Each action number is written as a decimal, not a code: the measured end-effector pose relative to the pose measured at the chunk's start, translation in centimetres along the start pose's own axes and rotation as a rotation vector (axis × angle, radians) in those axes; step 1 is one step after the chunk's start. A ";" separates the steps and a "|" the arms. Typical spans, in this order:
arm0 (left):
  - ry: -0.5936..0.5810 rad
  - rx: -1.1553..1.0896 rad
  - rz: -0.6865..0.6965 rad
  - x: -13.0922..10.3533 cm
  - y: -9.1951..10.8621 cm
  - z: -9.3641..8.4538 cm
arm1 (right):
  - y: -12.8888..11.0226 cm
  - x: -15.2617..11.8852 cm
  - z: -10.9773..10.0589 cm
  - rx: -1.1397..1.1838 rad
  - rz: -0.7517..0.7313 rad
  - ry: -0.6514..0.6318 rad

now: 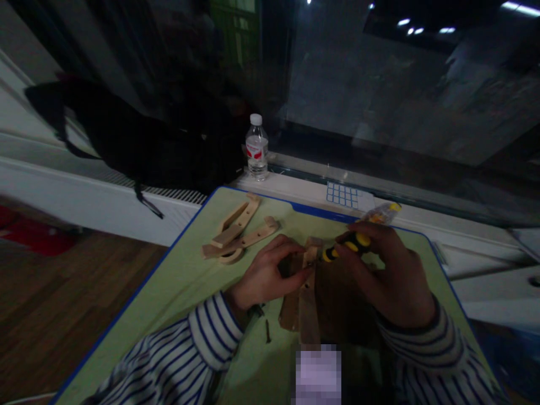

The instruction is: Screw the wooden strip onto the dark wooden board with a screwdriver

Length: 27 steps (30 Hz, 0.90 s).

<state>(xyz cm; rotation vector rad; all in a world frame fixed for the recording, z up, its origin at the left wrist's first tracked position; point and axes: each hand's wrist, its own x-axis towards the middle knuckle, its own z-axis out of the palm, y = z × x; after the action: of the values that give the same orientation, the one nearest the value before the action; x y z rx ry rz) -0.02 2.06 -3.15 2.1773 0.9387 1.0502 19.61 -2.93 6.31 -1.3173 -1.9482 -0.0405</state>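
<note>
The right hand pinches a yellow and black screwdriver by its handle; the left hand's fingers pinch a wooden piece below it, over the green tabletop, a screw lying near the left wrist

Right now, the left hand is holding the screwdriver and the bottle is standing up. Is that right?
Not quite: the head view shows the right hand holding the screwdriver. The bottle is standing up, as you said.
</note>
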 end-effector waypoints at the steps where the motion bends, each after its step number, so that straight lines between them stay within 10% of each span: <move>1: 0.010 0.007 0.020 0.0 0.0 -0.1 | 0.0 0.0 0.0 -0.005 0.005 -0.001; 27: -0.203 -0.051 0.021 -0.3 -1.0 -0.1 | 0.0 -0.2 -0.1 0.027 0.031 -0.025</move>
<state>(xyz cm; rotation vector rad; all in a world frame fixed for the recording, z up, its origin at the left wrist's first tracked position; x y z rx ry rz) -0.62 2.53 -3.92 2.2065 0.7894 0.8349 19.71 -3.18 6.27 -1.3358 -1.9426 0.0172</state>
